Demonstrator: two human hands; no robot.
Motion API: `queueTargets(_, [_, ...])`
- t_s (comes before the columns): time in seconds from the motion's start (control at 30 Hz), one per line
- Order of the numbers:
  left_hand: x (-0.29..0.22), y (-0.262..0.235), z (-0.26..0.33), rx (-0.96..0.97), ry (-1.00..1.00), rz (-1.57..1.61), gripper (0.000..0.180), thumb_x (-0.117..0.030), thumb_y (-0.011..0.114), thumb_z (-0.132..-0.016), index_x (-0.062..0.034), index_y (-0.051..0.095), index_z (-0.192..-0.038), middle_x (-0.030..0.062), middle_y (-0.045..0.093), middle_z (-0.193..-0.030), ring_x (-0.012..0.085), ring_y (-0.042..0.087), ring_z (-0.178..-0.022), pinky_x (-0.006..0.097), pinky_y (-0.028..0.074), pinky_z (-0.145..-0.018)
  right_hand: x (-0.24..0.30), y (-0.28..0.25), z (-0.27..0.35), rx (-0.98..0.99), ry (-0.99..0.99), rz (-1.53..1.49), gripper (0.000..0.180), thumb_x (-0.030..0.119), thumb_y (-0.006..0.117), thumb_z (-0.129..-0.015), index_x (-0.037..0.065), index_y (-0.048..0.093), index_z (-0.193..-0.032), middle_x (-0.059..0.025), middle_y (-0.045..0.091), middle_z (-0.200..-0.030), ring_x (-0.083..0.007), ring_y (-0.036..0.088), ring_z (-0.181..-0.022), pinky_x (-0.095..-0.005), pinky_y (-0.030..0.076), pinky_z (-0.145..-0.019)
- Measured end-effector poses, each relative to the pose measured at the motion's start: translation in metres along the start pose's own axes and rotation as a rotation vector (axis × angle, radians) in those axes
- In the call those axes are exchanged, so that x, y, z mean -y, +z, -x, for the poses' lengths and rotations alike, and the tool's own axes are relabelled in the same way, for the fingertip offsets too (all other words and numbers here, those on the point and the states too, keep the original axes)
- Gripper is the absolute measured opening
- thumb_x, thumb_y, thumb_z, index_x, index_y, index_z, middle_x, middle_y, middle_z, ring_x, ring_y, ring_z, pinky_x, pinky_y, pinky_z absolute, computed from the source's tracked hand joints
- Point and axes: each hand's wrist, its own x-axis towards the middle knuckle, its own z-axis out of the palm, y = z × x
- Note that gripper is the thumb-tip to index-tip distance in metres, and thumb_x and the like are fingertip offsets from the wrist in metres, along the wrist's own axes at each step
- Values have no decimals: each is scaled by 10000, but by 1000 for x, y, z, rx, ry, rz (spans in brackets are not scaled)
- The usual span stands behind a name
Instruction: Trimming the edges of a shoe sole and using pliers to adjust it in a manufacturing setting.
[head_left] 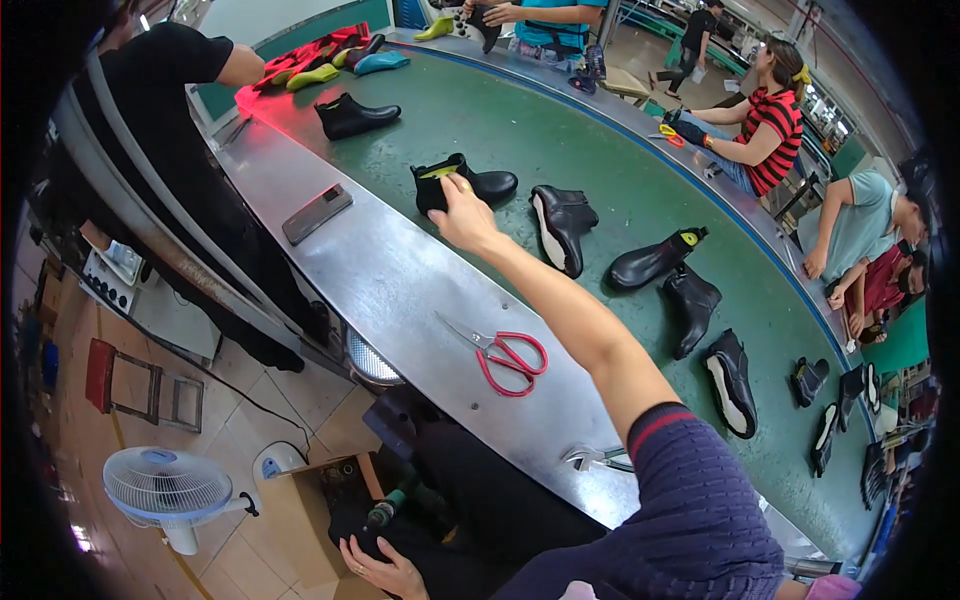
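At the near edge of the green conveyor belt [440, 110], my right hand [466, 212] grips a black ankle boot [494, 186] by its collar, where yellow-green lining shows. The toe points right. Low in the view, my left hand [388, 573] is curled against a dark rounded thing by my lap that I cannot make out. A green tool-like part [386, 508] sticks up just above that hand. Red-handled scissors [512, 362] lie on the metal ledge [400, 262] below my right forearm.
More black boots lie along the belt, among them an upright one [358, 116] and one on its side [563, 228]. A dark flat box [318, 214] and a metal tool [590, 458] rest on the ledge. Co-workers sit across; a fan [168, 484] stands lower left.
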Motion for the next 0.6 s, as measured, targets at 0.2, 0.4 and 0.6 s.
queueTargets(0.2, [-11, 1, -7, -29, 84, -6, 473, -317, 585, -965, 57, 513, -1245, 255, 487, -1312, 419, 490, -1189, 475, 406, -1012, -14, 40, -45, 76, 99, 95, 561, 276, 727, -812, 13, 482, -1243, -208, 499, -1307, -408, 619, -1038, -467, 522, -860])
queueTargets(0.4, [-13, 1, -7, -62, 151, -29, 466, -323, 581, -968, 59, 523, -1227, 251, 498, -1295, 413, 502, -1169, 472, 418, -996, -29, 34, -36, 36, -38, 66, 505, 374, 749, -790, 46, 492, -1075, -184, 594, -1088, -384, 636, -969, -476, 514, -808])
queueTargets(0.6, [-7, 4, -7, -78, 145, -9, 480, -333, 581, -966, 51, 516, -1245, 256, 484, -1310, 415, 493, -1180, 470, 410, -1005, -9, 65, -37, 71, 116, 166, 507, 464, 685, -829, 55, 583, -1112, -195, 580, -1148, -370, 634, -1009, -472, 514, -845])
